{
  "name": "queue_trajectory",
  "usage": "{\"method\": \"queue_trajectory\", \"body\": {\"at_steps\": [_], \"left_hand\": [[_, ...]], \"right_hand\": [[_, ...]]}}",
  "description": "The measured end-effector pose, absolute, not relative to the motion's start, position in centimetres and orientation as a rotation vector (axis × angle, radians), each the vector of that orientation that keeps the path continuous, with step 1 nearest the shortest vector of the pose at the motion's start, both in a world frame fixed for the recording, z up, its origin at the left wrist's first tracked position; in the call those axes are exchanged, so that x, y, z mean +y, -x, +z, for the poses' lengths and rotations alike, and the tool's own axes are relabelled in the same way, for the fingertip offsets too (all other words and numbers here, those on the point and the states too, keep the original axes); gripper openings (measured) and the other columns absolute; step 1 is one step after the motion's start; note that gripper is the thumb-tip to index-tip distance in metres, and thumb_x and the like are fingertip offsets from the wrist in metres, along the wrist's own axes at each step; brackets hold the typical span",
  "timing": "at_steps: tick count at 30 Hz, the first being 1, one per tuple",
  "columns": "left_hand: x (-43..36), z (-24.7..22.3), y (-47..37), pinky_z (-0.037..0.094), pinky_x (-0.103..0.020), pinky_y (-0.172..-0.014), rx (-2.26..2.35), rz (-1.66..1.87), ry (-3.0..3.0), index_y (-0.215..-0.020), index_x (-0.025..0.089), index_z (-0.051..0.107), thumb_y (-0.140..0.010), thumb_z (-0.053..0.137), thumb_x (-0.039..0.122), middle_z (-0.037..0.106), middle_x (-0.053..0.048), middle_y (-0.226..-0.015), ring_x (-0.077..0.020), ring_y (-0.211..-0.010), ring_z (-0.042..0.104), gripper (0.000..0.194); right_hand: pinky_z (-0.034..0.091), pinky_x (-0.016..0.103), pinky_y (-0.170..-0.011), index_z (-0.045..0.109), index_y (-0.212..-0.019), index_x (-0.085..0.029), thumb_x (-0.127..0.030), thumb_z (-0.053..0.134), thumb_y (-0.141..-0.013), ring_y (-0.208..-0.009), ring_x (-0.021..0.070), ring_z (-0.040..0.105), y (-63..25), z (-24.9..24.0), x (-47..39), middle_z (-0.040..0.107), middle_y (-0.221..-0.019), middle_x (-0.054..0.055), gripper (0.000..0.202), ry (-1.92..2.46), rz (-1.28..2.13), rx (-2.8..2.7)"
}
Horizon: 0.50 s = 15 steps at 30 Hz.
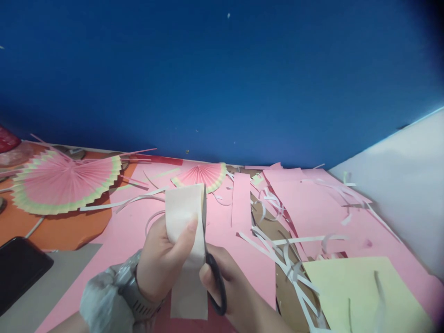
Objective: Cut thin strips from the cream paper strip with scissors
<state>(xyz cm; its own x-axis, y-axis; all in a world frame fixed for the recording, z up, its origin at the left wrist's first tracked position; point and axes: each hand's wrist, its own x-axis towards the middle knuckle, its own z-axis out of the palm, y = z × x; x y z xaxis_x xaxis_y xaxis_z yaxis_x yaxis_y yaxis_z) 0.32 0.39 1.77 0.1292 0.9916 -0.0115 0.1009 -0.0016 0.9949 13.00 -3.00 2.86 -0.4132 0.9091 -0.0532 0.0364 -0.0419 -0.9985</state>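
My left hand grips a folded strip of cream paper, with the thumb pressed on its front face. The strip's lower end hangs down below the hand. In my right hand is a pair of scissors with black handles. Their blades run upward along the right edge of the folded paper, partly hidden behind it. Just beyond the paper's top lies a small pleated pink paper fan with a yellow-green border.
A larger pleated fan lies at left on orange paper, near a black phone. Pink sheets, white paper offcuts and a pale yellow sheet cover the right side. A blue wall rises behind.
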Motion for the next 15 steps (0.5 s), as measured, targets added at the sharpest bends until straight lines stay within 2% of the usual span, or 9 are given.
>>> {"method": "queue_trajectory", "body": {"at_steps": [5,15], "left_hand": [[0.38,1.70,-0.27,0.033,-0.017,-0.042,1.200,1.030,-1.336,-0.057,0.016,0.043,-0.085,0.045,0.035,0.041,0.003,-0.053,-0.0073,-0.047,0.038,0.034],[0.46,1.70,-0.40,0.032,-0.017,-0.041,1.199,1.033,-1.348,-0.057,0.016,0.041,-0.086,0.045,0.038,0.038,0.004,-0.053,-0.0069,-0.046,0.037,0.036]], "right_hand": [[0.040,0.026,-0.052,0.062,-0.085,-0.015,-0.065,0.037,-0.082,-0.059,0.0163,0.049,-12.94,2.56,-3.09,0.054,-0.065,0.003,0.056,1.045,1.611,-1.413],[0.044,0.028,-0.058,0.064,-0.088,-0.014,-0.065,0.039,-0.081,-0.067,0.0197,0.054,-12.93,2.36,-3.08,0.059,-0.069,0.005,0.057,1.031,1.643,-1.369]]}}
